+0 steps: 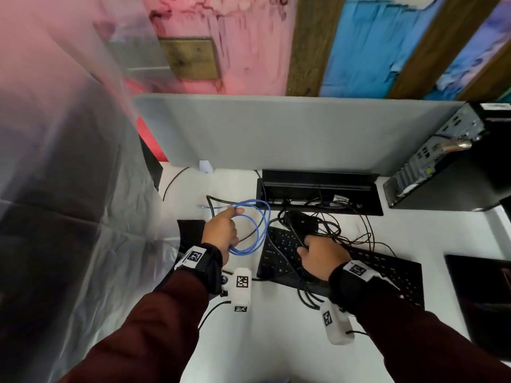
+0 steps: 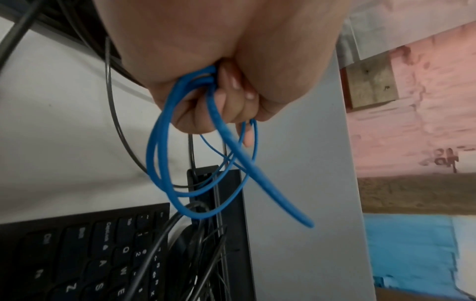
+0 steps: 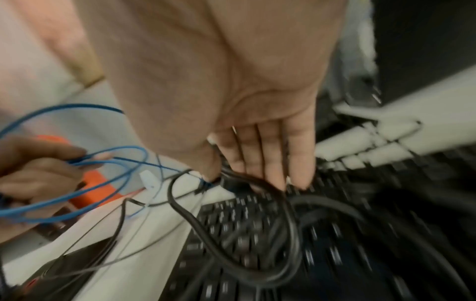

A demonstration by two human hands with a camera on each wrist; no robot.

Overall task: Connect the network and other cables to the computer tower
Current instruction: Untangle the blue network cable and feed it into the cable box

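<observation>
My left hand (image 1: 221,230) grips a coiled blue network cable (image 1: 257,230) above the white desk; the left wrist view shows the fingers (image 2: 226,101) curled round the blue cable (image 2: 165,163), its loops hanging below. My right hand (image 1: 322,254) sits over the black keyboard (image 1: 387,272) and pinches a thick black cable (image 3: 257,183) between thumb and straight fingers (image 3: 270,158). The black computer tower (image 1: 453,161) stands at the desk's far right, its port side facing me.
A tangle of black cables (image 1: 345,230) runs from the open desk cable box (image 1: 318,189) over the keyboard. A grey divider panel (image 1: 290,131) backs the desk. A dark flat device (image 1: 481,299) lies at the right edge. Clear plastic sheeting (image 1: 69,189) hangs on the left.
</observation>
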